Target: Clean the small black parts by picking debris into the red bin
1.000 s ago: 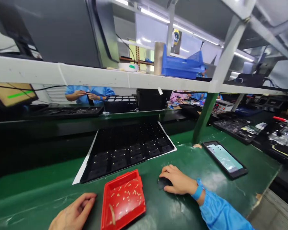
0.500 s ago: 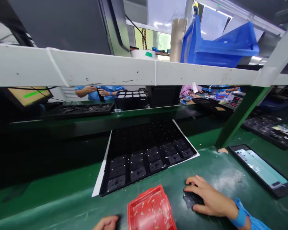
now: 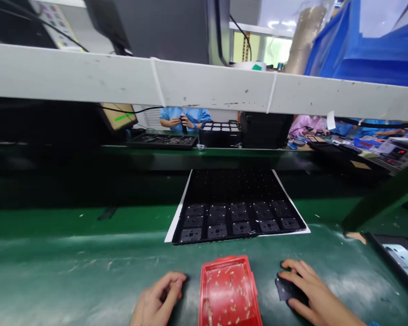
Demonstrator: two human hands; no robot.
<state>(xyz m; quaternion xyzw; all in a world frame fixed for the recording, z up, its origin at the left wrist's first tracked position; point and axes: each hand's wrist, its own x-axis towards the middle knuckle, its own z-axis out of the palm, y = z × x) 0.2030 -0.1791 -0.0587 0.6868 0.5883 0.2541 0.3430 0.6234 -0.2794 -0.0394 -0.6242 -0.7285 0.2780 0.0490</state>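
Observation:
A small red tray (image 3: 228,292) with several tiny pale parts in it lies on the green bench mat near the front edge. My left hand (image 3: 158,301) rests on the mat just left of the tray, fingers loosely curled, nothing visible in it. My right hand (image 3: 314,294) lies to the tray's right, fingers bent over a small flat black part (image 3: 284,290) and pressing it to the mat. Beyond the tray a large black compartment tray (image 3: 238,208) sits on a white sheet, with black parts in its near rows.
A white shelf beam (image 3: 204,88) crosses overhead, with a blue bin (image 3: 367,50) on it. A slanted green post (image 3: 381,199) and a black tray with a pale panel (image 3: 399,258) stand at right. Across the bench, people in blue coats (image 3: 185,117) work.
The view has swung left and down. My right hand stays over the black part; my left hand has come further into view beside the red tray.

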